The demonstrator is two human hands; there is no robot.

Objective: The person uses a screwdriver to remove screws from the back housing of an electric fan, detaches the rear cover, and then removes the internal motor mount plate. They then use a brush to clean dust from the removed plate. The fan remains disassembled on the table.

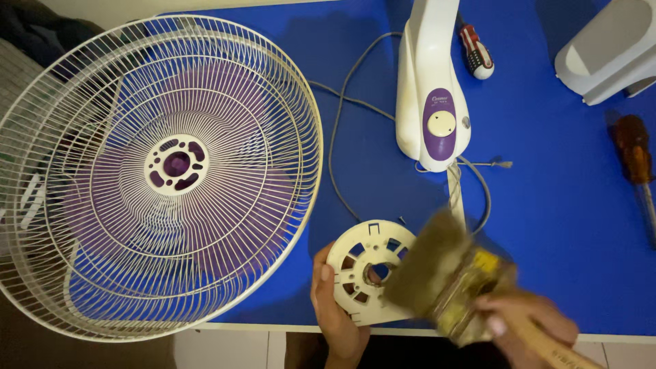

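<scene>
**Brush on the slotted disc, near table edge**

Your left hand (336, 307) grips the round cream plastic disc (365, 277) by its left rim, fingers closed around the edge, thumb on the face. The disc is held tilted at the near edge of the blue table (560, 225), its slotted openings and centre hole facing you.

Your right hand (529, 324) is clamped on the wooden handle of a wide paintbrush (444, 273). The bristles lie against the right side of the disc, covering part of it. The brush is motion-blurred.

Left of the disc: a white wire fan guard (154, 174) with purple blades behind it, overhanging the table's left edge. Beyond the disc: the white and purple fan stand (432, 102) with its grey cord (338, 137). A red-handled screwdriver (476, 51) lies just beside the stand; an amber-handled screwdriver (635, 160) lies at far right, below a white housing (608, 51).
</scene>
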